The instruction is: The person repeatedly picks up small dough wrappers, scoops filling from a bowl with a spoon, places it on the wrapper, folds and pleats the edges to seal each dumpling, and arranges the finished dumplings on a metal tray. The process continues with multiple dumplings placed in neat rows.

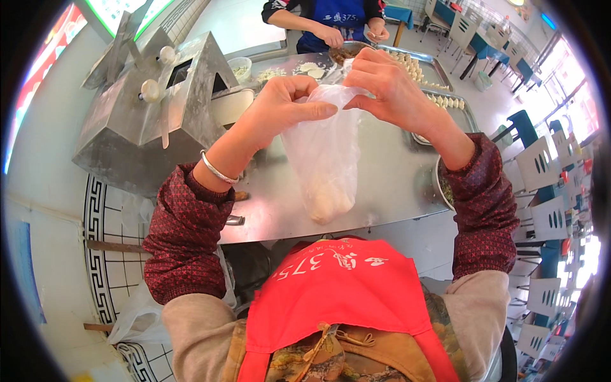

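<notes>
A translucent plastic bag (324,153) hangs from both my hands over the steel table (386,186). Pale lumps that look like dough (329,200) sit in its bottom. My left hand (296,102) pinches the bag's upper left edge between thumb and curled fingers. Higher and to the right, my right hand (382,86) grips the gathered top of the bag. Whether the bag's bottom touches the table I cannot tell.
At left stands a steel machine (157,110) with white knobs. Trays of dumplings (446,101) line the right side. A co-worker in a blue apron (339,24) works across the table beside a bowl of filling (340,55). Another bowl (445,184) is near my right forearm.
</notes>
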Demonstrator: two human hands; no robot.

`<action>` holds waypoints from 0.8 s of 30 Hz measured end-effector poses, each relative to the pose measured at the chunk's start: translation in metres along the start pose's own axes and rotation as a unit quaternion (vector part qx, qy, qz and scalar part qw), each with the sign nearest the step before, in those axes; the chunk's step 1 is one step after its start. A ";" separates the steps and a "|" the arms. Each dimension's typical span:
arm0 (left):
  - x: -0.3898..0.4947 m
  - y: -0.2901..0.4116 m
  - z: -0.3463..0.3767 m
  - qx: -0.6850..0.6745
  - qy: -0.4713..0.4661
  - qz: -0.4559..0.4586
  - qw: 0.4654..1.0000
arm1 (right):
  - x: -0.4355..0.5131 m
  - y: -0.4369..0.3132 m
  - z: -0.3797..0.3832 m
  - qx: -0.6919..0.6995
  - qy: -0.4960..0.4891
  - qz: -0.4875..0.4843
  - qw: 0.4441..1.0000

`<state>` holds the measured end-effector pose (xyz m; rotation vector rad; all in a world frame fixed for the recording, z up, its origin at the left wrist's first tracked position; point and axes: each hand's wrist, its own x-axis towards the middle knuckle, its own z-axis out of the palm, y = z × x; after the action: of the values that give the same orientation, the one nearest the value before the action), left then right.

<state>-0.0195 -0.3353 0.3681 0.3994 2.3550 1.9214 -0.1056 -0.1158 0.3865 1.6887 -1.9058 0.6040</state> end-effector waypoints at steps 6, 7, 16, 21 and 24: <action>0.004 -0.002 -0.029 0.003 0.102 0.027 0.994 | 0.020 0.006 -0.013 -0.004 -0.036 -0.024 0.999; 0.003 -0.002 -0.031 -0.024 0.118 0.043 0.992 | 0.022 0.004 -0.019 -0.003 -0.036 -0.022 0.999; -0.038 0.004 0.007 0.087 0.256 0.263 0.926 | -0.005 -0.053 -0.073 -0.047 -0.198 0.002 0.979; -0.035 -0.012 0.028 0.047 0.182 0.285 0.940 | -0.012 -0.059 -0.051 0.190 -0.221 0.134 0.947; -0.025 -0.016 0.029 0.041 0.158 0.304 0.939 | -0.005 -0.055 -0.024 0.209 -0.195 0.149 0.947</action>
<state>0.0086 -0.3171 0.3442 0.9989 2.7559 2.2765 -0.0488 -0.1035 0.4017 1.8989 -2.4835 0.8947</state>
